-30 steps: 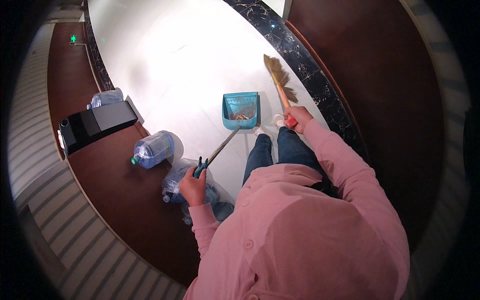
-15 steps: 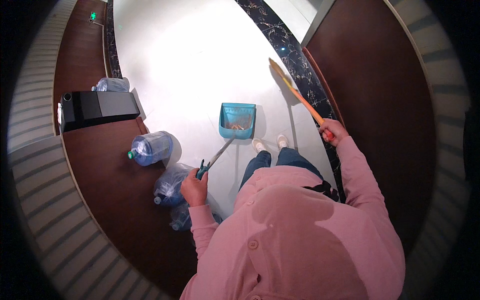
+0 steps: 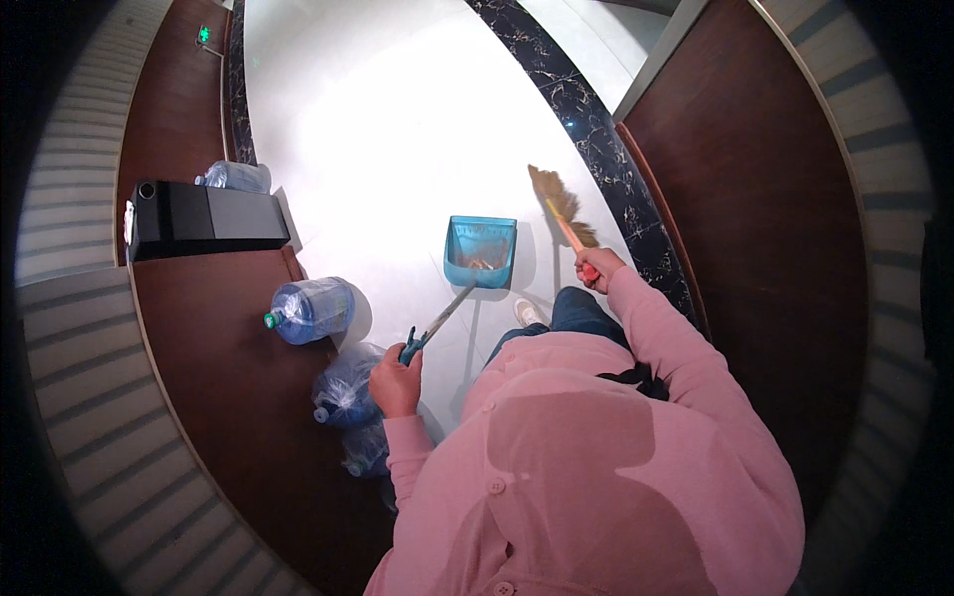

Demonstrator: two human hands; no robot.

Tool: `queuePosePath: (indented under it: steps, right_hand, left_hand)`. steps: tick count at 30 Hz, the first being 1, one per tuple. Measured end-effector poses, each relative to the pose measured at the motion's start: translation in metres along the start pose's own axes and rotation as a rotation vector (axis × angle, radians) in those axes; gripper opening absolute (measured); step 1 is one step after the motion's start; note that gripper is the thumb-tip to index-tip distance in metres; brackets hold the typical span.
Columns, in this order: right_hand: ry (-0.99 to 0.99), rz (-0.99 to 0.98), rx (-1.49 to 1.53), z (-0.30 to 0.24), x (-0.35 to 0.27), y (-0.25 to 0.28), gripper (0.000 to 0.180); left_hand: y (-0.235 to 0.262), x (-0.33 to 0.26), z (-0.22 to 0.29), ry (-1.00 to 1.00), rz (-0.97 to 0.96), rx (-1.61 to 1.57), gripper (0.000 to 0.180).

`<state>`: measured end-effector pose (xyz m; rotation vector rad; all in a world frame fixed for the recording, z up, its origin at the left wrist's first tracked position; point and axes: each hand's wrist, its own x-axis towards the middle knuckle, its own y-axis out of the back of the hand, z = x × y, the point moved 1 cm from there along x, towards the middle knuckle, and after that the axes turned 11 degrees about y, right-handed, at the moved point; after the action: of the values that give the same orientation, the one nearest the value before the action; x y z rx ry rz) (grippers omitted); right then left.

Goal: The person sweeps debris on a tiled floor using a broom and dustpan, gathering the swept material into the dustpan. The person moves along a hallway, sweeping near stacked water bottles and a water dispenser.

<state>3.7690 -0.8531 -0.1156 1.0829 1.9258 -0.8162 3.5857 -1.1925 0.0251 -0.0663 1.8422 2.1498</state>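
Head view takes in a glossy pale tiled floor (image 3: 388, 149), its right edge closed by a polished black marble border (image 3: 596, 129) with white veining. Smooth red-brown panelling (image 3: 209, 338) flanks the floor's left edge, where a box-shaped black and grey appliance (image 3: 214, 217) stands. Nearer, along that same edge, a ribbed translucent blue bottle (image 3: 316, 308) lies on its side with a green cap, and beyond it are bagged bottles (image 3: 348, 382) in thin, crinkled clear plastic.

Around the middle of the floor sits the dustpan (image 3: 481, 229), a teal plastic scoop with a squarish mouth and raised walls. Its slim greyish handle slants back to the left hand (image 3: 397, 385), which is wrapped around the blue-green grip. The broom (image 3: 565, 227), toward the floor's right edge, has a flared tuft of dry, fibrous brown bristles on an orange shaft; whether the tips touch the tiles cannot be told. The right hand (image 3: 600, 269) is closed around its red end.

Small brownish debris (image 3: 481, 264) already lies inside the pan, so collecting seems well advanced; emptying appears to remain. Whether any specks are left on the glaring tiles cannot be told.
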Motion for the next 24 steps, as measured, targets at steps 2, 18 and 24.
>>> queuePosePath:
  steps: [2,18,24]
  right_hand:
    - [-0.021,-0.022,0.022,-0.011,-0.004,-0.010,0.012]
    - [0.182,0.034,-0.297,-0.202,0.068,-0.003,0.008]
    - [-0.066,-0.026,-0.297,-0.244,0.132,-0.050,0.009]
  left_hand:
    - [0.001,0.004,-0.003,0.010,-0.007,0.015,0.028]
    - [-0.003,0.040,0.085,0.263,0.011,-0.062,0.027]
    - [0.002,0.032,0.153,0.501,-0.008,-0.081,0.027]
